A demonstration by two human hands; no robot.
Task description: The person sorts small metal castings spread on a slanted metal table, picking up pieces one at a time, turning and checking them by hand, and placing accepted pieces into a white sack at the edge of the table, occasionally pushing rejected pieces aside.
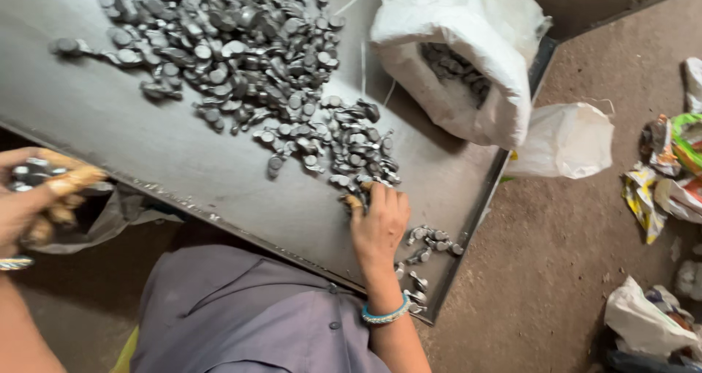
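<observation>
L hand point(29, 197) cupped, R hand point(379, 223) palm-down

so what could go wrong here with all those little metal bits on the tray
1. The small grey round-headed metal pieces by the right hand lie close to the dark metal tray's edge and could get knocked to the floor.
2. The left hand holds a full handful off the tray; some may spill.
3. The open white woven sack leans and might tip.

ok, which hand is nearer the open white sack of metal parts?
Right. The right hand rests on the tray just below the white sack; the left hand holds metal pieces off the tray's far edge.
</observation>
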